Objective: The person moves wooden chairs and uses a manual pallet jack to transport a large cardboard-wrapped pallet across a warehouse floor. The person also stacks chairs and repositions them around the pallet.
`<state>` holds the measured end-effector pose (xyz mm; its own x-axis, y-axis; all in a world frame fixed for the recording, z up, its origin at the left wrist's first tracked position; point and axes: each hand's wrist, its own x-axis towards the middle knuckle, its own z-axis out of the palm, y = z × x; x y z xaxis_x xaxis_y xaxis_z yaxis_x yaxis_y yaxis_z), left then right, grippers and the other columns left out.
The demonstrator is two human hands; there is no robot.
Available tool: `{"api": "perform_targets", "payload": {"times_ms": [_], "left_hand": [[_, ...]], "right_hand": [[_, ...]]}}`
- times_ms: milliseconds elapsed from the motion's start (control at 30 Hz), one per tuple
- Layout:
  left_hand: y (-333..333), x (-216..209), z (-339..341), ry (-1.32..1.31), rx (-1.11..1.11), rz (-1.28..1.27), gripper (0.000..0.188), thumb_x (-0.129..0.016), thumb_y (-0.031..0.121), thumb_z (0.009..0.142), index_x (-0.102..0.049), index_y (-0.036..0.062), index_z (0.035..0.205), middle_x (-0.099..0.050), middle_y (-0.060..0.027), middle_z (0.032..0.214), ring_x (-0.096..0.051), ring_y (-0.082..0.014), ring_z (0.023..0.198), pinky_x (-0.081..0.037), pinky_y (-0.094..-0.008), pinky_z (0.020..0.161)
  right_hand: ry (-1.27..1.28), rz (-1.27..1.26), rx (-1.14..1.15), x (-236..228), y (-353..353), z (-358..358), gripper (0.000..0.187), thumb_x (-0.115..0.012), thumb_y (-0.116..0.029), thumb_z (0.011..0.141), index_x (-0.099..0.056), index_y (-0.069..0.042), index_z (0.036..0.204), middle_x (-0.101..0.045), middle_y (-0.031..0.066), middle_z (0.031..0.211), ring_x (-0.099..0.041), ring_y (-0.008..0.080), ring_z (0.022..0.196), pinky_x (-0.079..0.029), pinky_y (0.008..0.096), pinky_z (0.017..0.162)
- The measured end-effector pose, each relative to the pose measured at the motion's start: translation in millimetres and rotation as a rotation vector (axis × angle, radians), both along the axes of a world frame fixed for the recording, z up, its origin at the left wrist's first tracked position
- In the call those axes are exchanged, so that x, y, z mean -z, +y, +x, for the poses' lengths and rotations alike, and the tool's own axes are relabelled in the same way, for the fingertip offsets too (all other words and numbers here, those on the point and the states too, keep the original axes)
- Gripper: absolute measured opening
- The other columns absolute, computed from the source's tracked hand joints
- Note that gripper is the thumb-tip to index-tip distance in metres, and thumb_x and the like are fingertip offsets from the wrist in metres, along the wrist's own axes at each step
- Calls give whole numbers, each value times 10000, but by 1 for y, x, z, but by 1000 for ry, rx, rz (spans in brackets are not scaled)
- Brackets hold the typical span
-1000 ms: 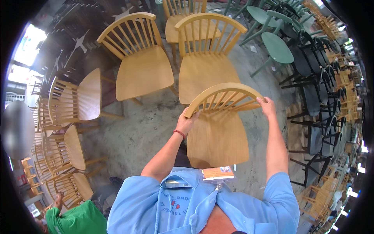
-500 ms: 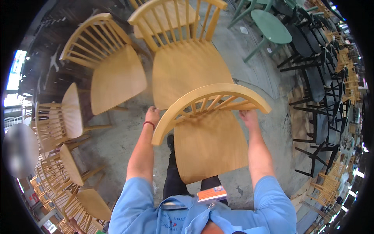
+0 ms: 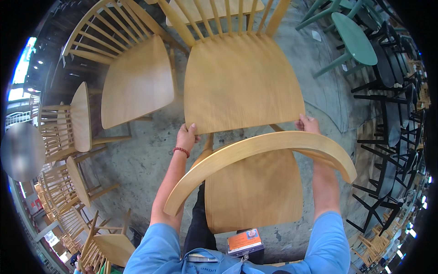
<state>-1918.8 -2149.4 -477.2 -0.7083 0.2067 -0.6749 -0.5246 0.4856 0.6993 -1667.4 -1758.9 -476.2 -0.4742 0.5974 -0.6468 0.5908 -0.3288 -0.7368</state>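
My left hand [image 3: 186, 139] is closed at the near left corner of a light wooden chair's seat [image 3: 242, 86], thumb pointing up and fingers partly hidden by the edge. At the near right corner, my right hand [image 3: 308, 124] grips the same seat with bent fingers. That chair has a spindle back at its far side. Between my forearms stands a nearer wooden chair, its curved top rail [image 3: 260, 145] crossing in front of its seat [image 3: 253, 192]. My arms reach round either side of this rail.
Another wooden spindle-back chair [image 3: 139, 82] is close on the left, with several more along the left rim. A green chair [image 3: 355, 40] stands at the far right, and black chairs [image 3: 388, 109] line the right side. Grey concrete floor [image 3: 141, 169] lies between them.
Both hands have reached forward, the right one rising past the nearer chair's rail to the far chair's seat corner. The far seat now looks larger, and the nearer chair sits lower in view.
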Motion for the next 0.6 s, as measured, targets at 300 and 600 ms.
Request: {"api": "perform_targets", "payload": {"times_ms": [300,600], "left_hand": [[-4,-2,5,58,46,19,354,-488,302,979,-571,-28,1079,-645,-86,873,-635,-157,677,-506,-295,584],[-98,-5,210,-103,129,-119,532,-512,338,976,-409,-34,1341,-570,-193,1244,-559,-261,1146,-440,-351,957]], "right_hand": [[364,220,-6,35,-18,55,291,-571,-294,946,-647,-18,995,-640,38,810,-563,105,687,-461,276,583],[-432,148,-135,-7,-130,197,436,-597,-371,917,-645,52,1012,-674,138,938,-592,200,847,-471,352,781]]}}
